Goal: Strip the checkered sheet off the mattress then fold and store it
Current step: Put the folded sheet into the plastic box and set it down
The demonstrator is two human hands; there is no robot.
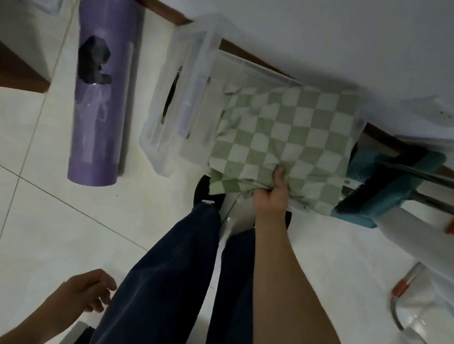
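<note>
Against the white wall [301, 21], a clear plastic storage bin [250, 65] stands on the tiled floor [36, 217]. The folded green-and-white checkered sheet [285, 127] lies over the bin's opening, its near edge hanging past the rim. Whether it reaches the bin's bottom cannot be told. The right hand [272, 196] grips this near edge, thumb on top and fingers curled beneath the bunched cloth. The left hand [87, 289] hangs low beside the dark blue trousers [162, 280], fingers loosely curled and holding nothing. The bin's clear lid [177, 99] lies just left of the bin. A rolled purple mat [99, 93] lies farther left. A teal broom head [389, 181] touches the sheet's right side.
</note>
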